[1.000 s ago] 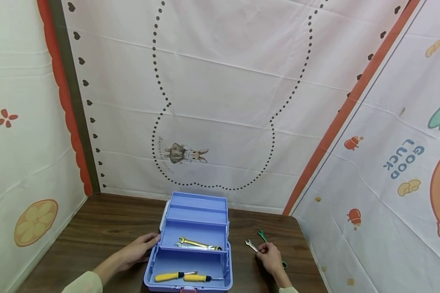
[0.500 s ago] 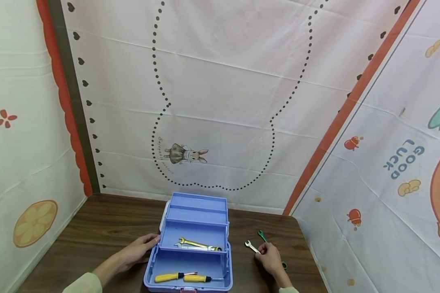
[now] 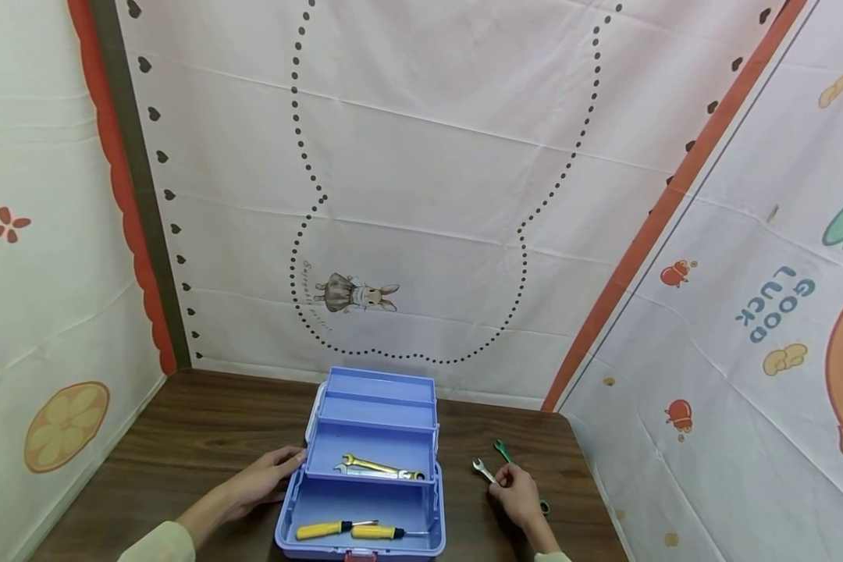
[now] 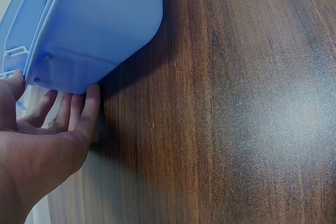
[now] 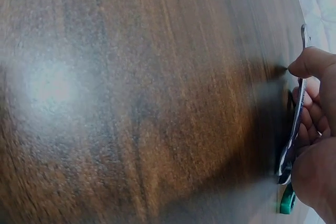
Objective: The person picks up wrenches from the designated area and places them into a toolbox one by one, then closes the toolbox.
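A blue toolbox stands unfolded on the table, its trays raised. My left hand is at its left side; in the left wrist view the thumb is by the tray edge and the extended fingers touch the blue wall. On the right, my right hand pinches a silver combination wrench between thumb and fingers; the right wrist view shows its shaft running along the palm. Beneath that hand lies a green wrench, its middle hidden and its ring end showing below.
Gold and silver wrenches lie in the toolbox's lower tray. Two yellow-handled screwdrivers are in its base. The dark wooden table is bounded by printed cloth walls at the back and both sides.
The silver wrench's open end has shifted slightly to the right and away from me over the last half second. Both hands stay nearly still, and the toolbox has not moved.
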The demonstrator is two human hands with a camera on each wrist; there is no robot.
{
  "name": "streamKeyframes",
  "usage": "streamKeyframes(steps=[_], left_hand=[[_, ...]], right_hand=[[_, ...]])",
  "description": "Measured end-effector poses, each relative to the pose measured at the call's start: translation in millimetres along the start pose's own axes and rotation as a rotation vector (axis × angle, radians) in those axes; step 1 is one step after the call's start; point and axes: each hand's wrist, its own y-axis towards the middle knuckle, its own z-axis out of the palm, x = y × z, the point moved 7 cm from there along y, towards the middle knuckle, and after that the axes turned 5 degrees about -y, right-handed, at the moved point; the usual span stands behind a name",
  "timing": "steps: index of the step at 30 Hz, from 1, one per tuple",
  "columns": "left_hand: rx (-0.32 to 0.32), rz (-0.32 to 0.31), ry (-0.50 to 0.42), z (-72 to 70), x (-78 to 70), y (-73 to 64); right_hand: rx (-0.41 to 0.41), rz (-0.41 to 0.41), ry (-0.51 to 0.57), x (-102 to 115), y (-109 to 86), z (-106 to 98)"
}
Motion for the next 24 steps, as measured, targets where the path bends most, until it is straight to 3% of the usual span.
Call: streamKeyframes(steps=[11,18,24], left_hand=[[0.002,-0.004,-0.011,0.7,-0.3,0.2],[-0.004,-0.007,-0.014,0.5,-1.3,-1.2],[-0.026,-0.019,-0.014,-1.5,1.0,1.0]], right_hand=[[0.032,0.005,0.019,-3,0.8,3],[0.045,-0.069,-0.053,7,1.2,0],[-0.003,-0.116,-0.092,6,1.2,-2]])
